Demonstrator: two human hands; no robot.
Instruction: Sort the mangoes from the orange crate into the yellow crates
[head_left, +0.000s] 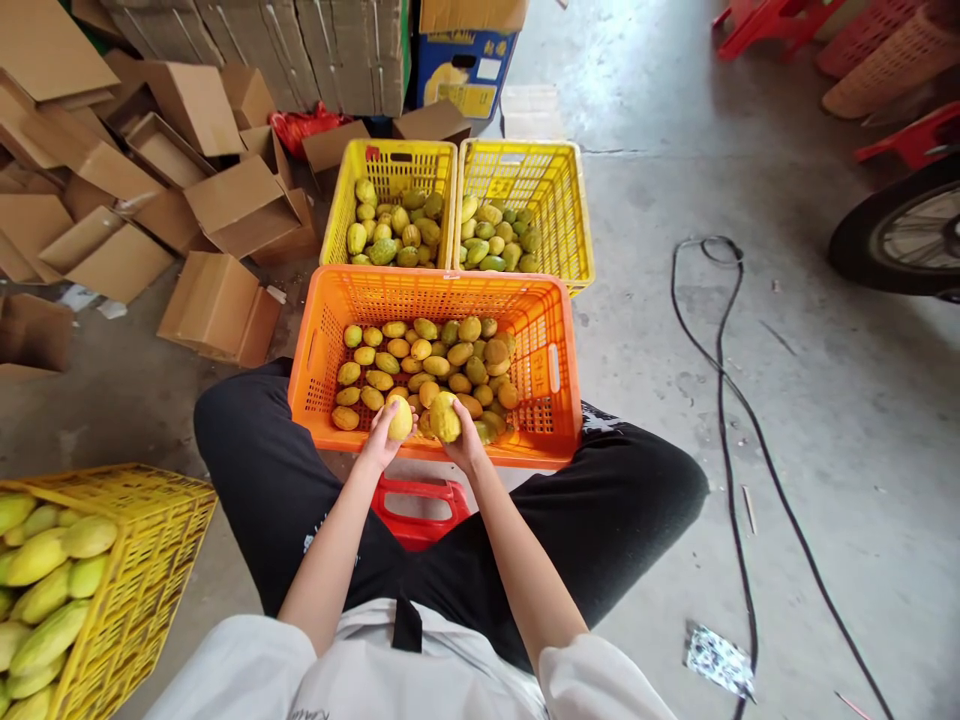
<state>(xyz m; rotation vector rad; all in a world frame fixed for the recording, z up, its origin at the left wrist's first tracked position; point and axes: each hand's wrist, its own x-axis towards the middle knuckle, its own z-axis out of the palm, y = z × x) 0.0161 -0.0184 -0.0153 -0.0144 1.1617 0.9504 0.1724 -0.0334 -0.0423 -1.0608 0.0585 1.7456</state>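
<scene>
I sit with an orange crate (556,330) between my knees, holding several yellow-green fruits. My left hand (381,436) is closed around a yellow fruit (400,416) over the crate's near edge. Beside it, my right hand (466,440) grips another yellow-green fruit (444,416). The two held fruits are close together, just above the pile in the crate.
Two yellow crates (450,180) with greener fruit stand behind the orange one. A third yellow crate (150,560) of fruit is at my lower left. Cardboard boxes (217,305) pile up at the left. A black cable (724,400) runs across the concrete floor at the right. A red stool (420,510) is under me.
</scene>
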